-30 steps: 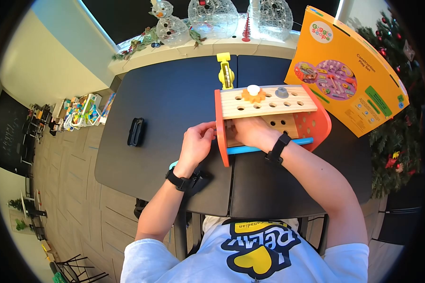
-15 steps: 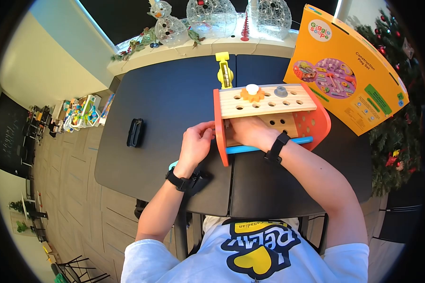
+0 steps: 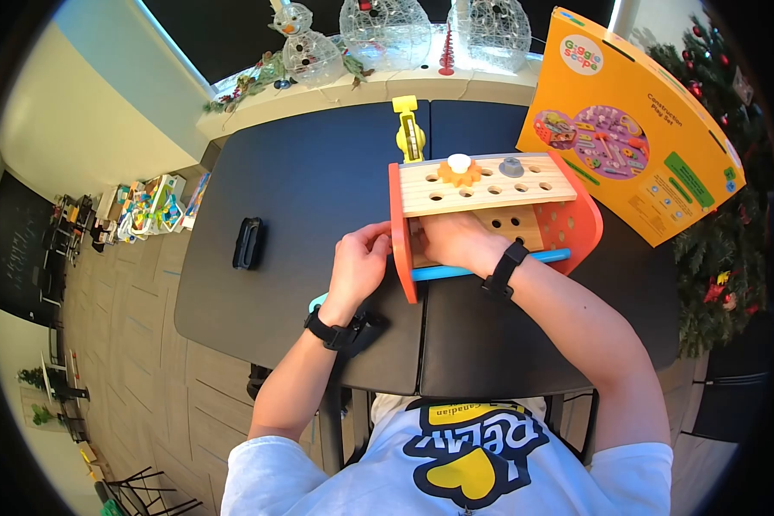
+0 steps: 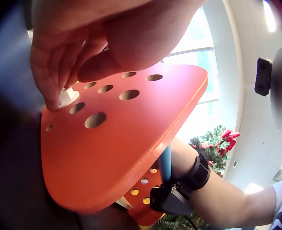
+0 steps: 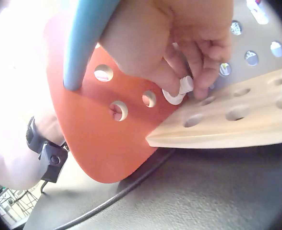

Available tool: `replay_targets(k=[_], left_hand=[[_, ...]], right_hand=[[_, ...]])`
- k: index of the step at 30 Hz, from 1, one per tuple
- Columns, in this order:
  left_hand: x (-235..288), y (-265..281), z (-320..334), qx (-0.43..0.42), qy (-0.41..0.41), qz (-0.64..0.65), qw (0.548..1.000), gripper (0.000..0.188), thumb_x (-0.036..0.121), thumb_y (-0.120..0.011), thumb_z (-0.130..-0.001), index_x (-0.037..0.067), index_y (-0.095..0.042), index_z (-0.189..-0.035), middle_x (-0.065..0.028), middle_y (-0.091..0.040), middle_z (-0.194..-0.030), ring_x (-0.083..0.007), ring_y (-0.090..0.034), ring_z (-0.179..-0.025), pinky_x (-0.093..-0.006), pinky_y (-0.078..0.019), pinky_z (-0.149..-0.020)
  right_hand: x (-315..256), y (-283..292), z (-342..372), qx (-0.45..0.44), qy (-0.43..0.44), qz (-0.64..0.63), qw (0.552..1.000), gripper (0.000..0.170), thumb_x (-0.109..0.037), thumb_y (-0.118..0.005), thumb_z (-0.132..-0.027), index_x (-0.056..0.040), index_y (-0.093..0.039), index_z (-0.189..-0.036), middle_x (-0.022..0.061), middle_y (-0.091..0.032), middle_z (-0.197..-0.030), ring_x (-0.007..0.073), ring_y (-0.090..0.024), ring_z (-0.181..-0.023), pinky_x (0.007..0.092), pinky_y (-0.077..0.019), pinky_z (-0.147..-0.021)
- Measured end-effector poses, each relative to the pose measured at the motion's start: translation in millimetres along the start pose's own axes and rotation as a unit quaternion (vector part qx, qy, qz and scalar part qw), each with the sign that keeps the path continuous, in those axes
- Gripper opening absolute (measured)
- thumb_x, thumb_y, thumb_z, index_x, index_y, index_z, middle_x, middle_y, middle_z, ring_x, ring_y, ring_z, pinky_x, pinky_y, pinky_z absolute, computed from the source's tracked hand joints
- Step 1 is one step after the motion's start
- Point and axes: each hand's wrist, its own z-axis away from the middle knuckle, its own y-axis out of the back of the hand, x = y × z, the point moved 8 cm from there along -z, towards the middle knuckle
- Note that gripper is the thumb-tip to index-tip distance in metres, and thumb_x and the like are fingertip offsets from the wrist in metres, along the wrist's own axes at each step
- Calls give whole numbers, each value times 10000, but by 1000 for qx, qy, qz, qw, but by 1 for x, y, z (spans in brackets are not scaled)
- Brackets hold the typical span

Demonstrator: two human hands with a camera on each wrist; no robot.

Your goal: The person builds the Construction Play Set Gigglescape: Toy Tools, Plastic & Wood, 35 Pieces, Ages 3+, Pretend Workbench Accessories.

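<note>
A wooden toy workbench (image 3: 425, 202) with red side panels stands on the dark table. Against the outer face of its left red panel (image 4: 126, 134), my left hand (image 3: 358, 265) pinches a white hex-headed bolt (image 4: 69, 97) with its fingertips, over a hole near the panel's edge. My right hand (image 3: 455, 236) reaches inside under the pegboard top, its fingertips hidden in the head view. In the right wrist view its thumb and fingers pinch a white nut (image 5: 185, 85) against the same panel's inner face, just above the wooden shelf (image 5: 217, 129).
An orange gear (image 3: 461, 175) with a white cap and a grey nut (image 3: 512, 168) sit on top. A yellow toy tool (image 3: 410, 133) stands upright behind. A blue rod (image 3: 490, 266) crosses the front. The play-set box (image 3: 636, 129) is at right, a black case (image 3: 248, 242) at left.
Both hands stay at the left red panel with almost no visible movement. The workbench stands where it was; the head view shifts only slightly.
</note>
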Motion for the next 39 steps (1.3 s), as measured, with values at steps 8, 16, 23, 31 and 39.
replay_targets(k=[8, 16, 23, 31, 39], left_hand=[[-3, -1, -1, -4, -4, -10, 1000, 319, 92, -543, -1015, -14, -720, -1259, -187, -791, -1048, -251, -761, -976, -363, -566, -895], [-2, -2, -1, -7, -11, -25, 1000, 321, 119, -549, -1020, -1, -725, -1260, -188, -789, -1067, -261, -757, -991, -368, -559, -902], [2, -1, 0, -3, -11, -26, 1000, 322, 113, -547, -1016, -2, -724, -1259, -194, -788, -1059, -261, -759, -979, -366, -560, -898], [6, -3, 1, -9, -7, -23, 1000, 320, 133, -555, -1024, 2, -723, -1262, -184, -792, -1055, -243, -758, -973, -359, -562, -889], [-1, -2, -2, -16, -6, -23, 1000, 320, 142, -568, -1033, -11, -716, -1270, -178, -790, -1068, -222, -748, -996, -358, -559, -900]], right_hand=[[10, -7, -4, 65, 13, 9, 998, 262, -218, -615, -967, -27, -650, -1143, 192, -709, -1149, 379, -686, -1045, 464, -551, -925], [15, -6, -5, 29, -29, -147, 988, 278, -184, -630, -950, -26, -650, -1178, 184, -720, -1131, 380, -698, -1032, 464, -553, -925], [4, -2, -2, 31, -6, 2, 1000, 261, -102, -637, -935, -23, -647, -1184, 182, -716, -1157, 366, -693, -1069, 456, -556, -931], [4, 3, 0, 62, 29, -38, 997, 282, -186, -536, -1007, -37, -630, -1227, 176, -694, -1218, 351, -681, -1106, 455, -544, -956], [8, 1, -1, 89, 26, 24, 995, 283, -194, -544, -1005, -38, -652, -1215, 198, -700, -1201, 385, -688, -1055, 486, -558, -899]])
